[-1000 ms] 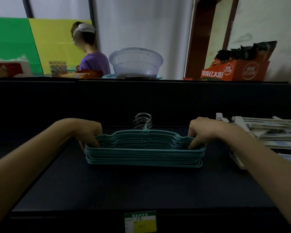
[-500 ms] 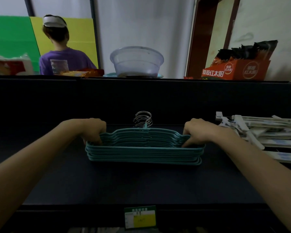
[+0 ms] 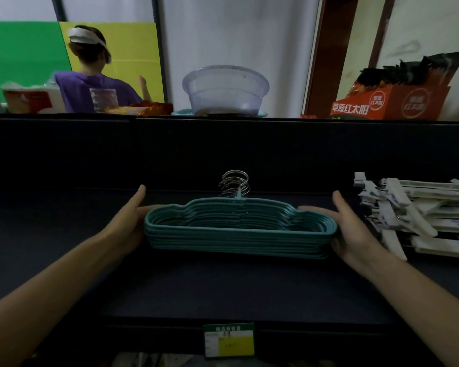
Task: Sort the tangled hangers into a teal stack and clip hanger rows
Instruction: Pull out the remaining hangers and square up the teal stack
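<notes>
A neat stack of teal hangers (image 3: 239, 234) lies flat on the dark shelf (image 3: 223, 292), its metal hooks (image 3: 235, 182) bunched at the back. My left hand (image 3: 129, 221) lies against the stack's left end with straight fingers and the thumb raised. At the right end my right hand (image 3: 347, 229) does the same, palm against the stack. White clip hangers (image 3: 414, 215) lie piled at the shelf's right side, just beyond my right hand.
A green and yellow price tag (image 3: 229, 339) hangs on the shelf's front edge. On top of the unit stand a clear plastic basin (image 3: 225, 90), an orange snack box (image 3: 390, 100) and a red and white pack (image 3: 29, 99). A person in purple (image 3: 96, 75) stands behind.
Both hands have let go of the stack's top, where their fingers curled over it, and now lie flat against its two ends. The camera has come closer. The person behind has shifted.
</notes>
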`<state>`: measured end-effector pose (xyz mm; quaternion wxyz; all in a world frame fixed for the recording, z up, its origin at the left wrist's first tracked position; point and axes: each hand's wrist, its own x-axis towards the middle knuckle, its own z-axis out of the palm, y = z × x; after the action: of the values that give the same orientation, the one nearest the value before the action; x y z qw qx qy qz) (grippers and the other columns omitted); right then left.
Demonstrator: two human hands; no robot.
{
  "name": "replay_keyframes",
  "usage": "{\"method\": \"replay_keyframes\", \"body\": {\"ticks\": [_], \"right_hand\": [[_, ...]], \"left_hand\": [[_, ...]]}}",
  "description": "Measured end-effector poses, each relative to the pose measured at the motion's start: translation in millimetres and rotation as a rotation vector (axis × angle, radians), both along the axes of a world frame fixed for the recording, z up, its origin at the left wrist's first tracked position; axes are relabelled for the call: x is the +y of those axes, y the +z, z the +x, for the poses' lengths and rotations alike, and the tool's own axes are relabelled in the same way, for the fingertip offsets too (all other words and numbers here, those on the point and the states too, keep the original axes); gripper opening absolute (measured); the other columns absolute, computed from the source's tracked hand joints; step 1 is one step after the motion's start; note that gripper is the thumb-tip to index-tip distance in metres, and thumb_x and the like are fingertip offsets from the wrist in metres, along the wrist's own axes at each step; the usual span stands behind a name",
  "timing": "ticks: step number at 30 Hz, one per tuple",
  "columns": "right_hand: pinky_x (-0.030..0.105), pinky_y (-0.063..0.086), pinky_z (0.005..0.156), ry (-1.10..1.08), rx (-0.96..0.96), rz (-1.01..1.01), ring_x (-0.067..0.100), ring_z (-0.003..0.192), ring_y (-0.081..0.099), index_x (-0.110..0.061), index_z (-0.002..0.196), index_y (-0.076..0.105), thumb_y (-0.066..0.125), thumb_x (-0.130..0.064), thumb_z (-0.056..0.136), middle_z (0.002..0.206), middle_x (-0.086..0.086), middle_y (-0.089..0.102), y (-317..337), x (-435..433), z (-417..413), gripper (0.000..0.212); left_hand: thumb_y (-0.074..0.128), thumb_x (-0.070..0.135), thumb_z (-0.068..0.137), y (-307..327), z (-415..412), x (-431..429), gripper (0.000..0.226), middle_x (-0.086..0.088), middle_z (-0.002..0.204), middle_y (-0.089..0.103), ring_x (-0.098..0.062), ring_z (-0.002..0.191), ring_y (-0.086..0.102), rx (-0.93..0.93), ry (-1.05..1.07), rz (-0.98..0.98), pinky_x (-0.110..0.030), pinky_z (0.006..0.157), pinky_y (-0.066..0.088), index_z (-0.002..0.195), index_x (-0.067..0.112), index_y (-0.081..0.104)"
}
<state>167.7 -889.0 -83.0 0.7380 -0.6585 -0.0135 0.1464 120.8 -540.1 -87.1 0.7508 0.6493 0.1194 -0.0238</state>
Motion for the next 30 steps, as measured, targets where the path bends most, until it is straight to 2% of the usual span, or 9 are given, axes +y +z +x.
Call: {"method": "replay_keyframes", "body": {"ticks": [3, 6, 9, 12, 15, 19, 23, 27, 30], "right_hand": [[0.039, 0.05, 0.079, -0.092, 0.015, 0.113, 0.028, 0.101, 0.064, -0.009, 0.111, 0.066, 0.02, -0.062, 0.091, 0.105, 0.014, 0.071, -2.4, 5.1, -4.3, 0.073], [0.039, 0.051, 0.078, -0.123, -0.006, 0.123, 0.028, 0.099, 0.065, -0.01, 0.109, 0.067, 0.018, -0.065, 0.09, 0.104, 0.013, 0.071, -2.3, 7.0, -6.8, 0.076], [0.04, 0.051, 0.079, -0.15, -0.027, 0.129, 0.029, 0.098, 0.065, -0.008, 0.105, 0.069, 0.017, -0.066, 0.09, 0.102, 0.014, 0.072, -5.4, 7.3, -6.9, 0.079], [0.041, 0.05, 0.082, -0.158, -0.041, 0.145, 0.03, 0.098, 0.066, -0.008, 0.101, 0.07, 0.017, -0.066, 0.089, 0.099, 0.015, 0.072, -7.6, 7.7, -5.7, 0.079], [0.042, 0.051, 0.083, -0.168, -0.059, 0.134, 0.03, 0.094, 0.066, -0.008, 0.097, 0.071, 0.017, -0.065, 0.09, 0.095, 0.014, 0.073, -8.4, 8.7, -5.9, 0.079], [0.037, 0.052, 0.076, -0.254, -0.094, 0.132, 0.028, 0.085, 0.067, -0.006, 0.088, 0.071, 0.016, -0.061, 0.093, 0.08, 0.01, 0.074, -8.9, 16.5, -8.3, 0.078], [0.035, 0.052, 0.072, -0.365, -0.122, 0.123, 0.028, 0.08, 0.066, -0.01, 0.08, 0.072, 0.014, -0.058, 0.095, 0.068, 0.005, 0.073, -10.9, 23.7, -9.7, 0.076], [0.036, 0.052, 0.074, -0.361, -0.133, 0.09, 0.026, 0.083, 0.067, -0.013, 0.085, 0.072, 0.014, -0.061, 0.093, 0.078, 0.006, 0.074, -11.4, 24.8, -12.7, 0.076], [0.038, 0.051, 0.076, -0.268, -0.118, 0.059, 0.026, 0.089, 0.066, -0.012, 0.094, 0.071, 0.018, -0.062, 0.092, 0.092, 0.011, 0.073, -9.6, 19.9, -13.5, 0.072]], "left_hand": [[0.021, 0.061, 0.09, -2.0, -3.1, -15.0, 0.075, -0.014, 0.094, 0.073, -0.028, 0.091, 0.065, -0.077, 0.075, -0.105, -0.038, 0.076, 0.047, 0.087, 0.008, 0.074], [0.02, 0.062, 0.09, -2.9, -3.7, -20.8, 0.079, -0.011, 0.083, 0.075, -0.024, 0.077, 0.07, -0.131, 0.097, -0.097, -0.037, 0.073, 0.048, 0.072, 0.01, 0.077], [0.02, 0.062, 0.09, -5.0, -3.3, -24.5, 0.08, -0.011, 0.079, 0.075, -0.024, 0.072, 0.07, -0.148, 0.119, -0.083, -0.037, 0.071, 0.048, 0.068, 0.01, 0.077], [0.024, 0.064, 0.089, -6.5, -1.7, -26.0, 0.079, -0.013, 0.079, 0.074, -0.029, 0.079, 0.067, -0.136, 0.171, -0.067, -0.038, 0.071, 0.049, 0.068, 0.009, 0.076], [0.024, 0.065, 0.087, -7.5, -1.6, -27.9, 0.08, -0.014, 0.077, 0.073, -0.028, 0.076, 0.066, -0.143, 0.209, -0.053, -0.038, 0.07, 0.049, 0.067, 0.009, 0.076], [0.022, 0.068, 0.086, -9.0, -3.4, -31.3, 0.082, -0.016, 0.08, 0.073, -0.032, 0.08, 0.065, -0.168, 0.26, -0.054, -0.04, 0.074, 0.051, 0.07, 0.007, 0.075], [0.022, 0.068, 0.086, -8.7, -3.8, -37.1, 0.081, -0.02, 0.089, 0.069, -0.034, 0.084, 0.063, -0.177, 0.322, -0.076, -0.041, 0.079, 0.051, 0.083, 0.002, 0.07], [0.027, 0.066, 0.086, -8.6, -4.2, -38.4, 0.077, -0.017, 0.08, 0.071, -0.032, 0.08, 0.065, -0.18, 0.341, -0.066, -0.039, 0.076, 0.051, 0.08, 0.003, 0.07], [0.032, 0.058, 0.089, -5.6, -5.2, -34.5, 0.069, -0.013, 0.071, 0.073, -0.028, 0.07, 0.067, -0.168, 0.25, -0.011, -0.038, 0.073, 0.05, 0.067, 0.008, 0.075]]}}
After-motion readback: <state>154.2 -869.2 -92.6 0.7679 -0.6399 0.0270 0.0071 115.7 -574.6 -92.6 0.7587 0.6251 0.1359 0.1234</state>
